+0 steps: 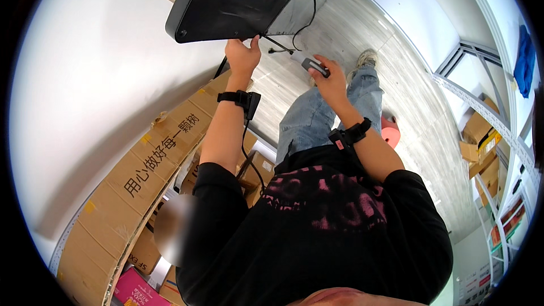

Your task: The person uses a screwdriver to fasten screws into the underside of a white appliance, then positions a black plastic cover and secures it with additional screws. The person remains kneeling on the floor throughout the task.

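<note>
A large black panel with a rounded corner and small screws in its face stands tilted at the top. Its lower edge is met by my left hand, whose thumb and fingers are closed there; what they pinch, if anything, is hidden. My right hand is wrapped around the grey-and-black handle of a screwdriver. The screwdriver's long dark shaft runs up and left to the panel's edge, close to my left fingertips. The exact spot where its tip sits is too small to make out.
A black cable hangs from the panel's right side toward the wood-look floor. Long cardboard lines the left, with boxes behind it. A red-pink roll lies beside my leg. White metal shelving holds boxes at right.
</note>
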{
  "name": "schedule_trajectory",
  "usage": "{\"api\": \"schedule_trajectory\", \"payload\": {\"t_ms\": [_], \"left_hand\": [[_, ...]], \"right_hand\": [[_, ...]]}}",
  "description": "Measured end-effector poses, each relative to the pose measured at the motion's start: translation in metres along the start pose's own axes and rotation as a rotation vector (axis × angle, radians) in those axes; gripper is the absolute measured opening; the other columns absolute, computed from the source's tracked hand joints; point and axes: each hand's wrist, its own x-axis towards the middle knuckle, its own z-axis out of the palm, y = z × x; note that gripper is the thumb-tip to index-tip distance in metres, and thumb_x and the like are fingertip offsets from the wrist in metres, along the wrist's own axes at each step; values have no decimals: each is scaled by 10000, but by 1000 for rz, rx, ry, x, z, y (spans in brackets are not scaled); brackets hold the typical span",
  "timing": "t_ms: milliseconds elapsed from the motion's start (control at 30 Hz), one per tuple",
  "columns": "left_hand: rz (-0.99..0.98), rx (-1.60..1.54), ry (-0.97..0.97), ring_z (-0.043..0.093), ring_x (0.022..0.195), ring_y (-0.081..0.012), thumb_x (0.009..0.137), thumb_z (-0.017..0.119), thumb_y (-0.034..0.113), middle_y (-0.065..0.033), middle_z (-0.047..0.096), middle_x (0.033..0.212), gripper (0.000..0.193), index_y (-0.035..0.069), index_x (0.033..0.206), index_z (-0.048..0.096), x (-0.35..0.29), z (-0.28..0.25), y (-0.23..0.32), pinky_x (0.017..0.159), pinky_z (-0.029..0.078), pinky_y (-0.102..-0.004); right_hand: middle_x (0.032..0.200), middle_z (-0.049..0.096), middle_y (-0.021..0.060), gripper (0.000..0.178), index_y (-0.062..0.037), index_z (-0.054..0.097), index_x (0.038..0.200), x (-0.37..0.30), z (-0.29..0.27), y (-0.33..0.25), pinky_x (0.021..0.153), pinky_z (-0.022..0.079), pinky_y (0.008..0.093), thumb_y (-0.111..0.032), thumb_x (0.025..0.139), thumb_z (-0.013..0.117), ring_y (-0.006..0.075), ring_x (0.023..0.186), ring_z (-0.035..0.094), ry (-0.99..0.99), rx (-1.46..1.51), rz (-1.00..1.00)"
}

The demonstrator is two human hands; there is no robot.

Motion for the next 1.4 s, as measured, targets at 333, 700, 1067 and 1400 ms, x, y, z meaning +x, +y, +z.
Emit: {"api": "schedule_trajectory", "payload": {"t_ms": [333,700,1067,1400], "left_hand": [[-72,-22,-62,677,753,-269,663,713,7,-131,670,826,286,-1,923,596,0,2,-3,688,500,-336],[-69,-40,-74,679,748,-260,662,707,7,-119,675,808,257,4,899,609,2,4,-5,685,499,-332],[-74,-13,-52,678,742,-257,657,712,10,-119,674,813,275,4,908,598,2,4,3,681,499,-331],[-66,-33,-38,675,722,-247,652,713,7,-109,665,788,271,4,894,589,3,4,1,670,502,-324]], "right_hand": [[915,524,106,369,-37,439,1171,-10,9,0,544,453,285,-163,872,616,165,647,564,59,297,123],[855,527,96,340,-18,454,1124,-5,14,25,473,440,261,-241,903,585,127,541,547,115,249,63],[769,515,73,320,-8,476,1052,-9,16,7,500,435,253,-296,926,541,119,658,540,145,425,170],[828,498,80,369,-7,467,1109,-9,8,4,546,431,280,-224,865,638,117,641,516,85,372,158]]}}
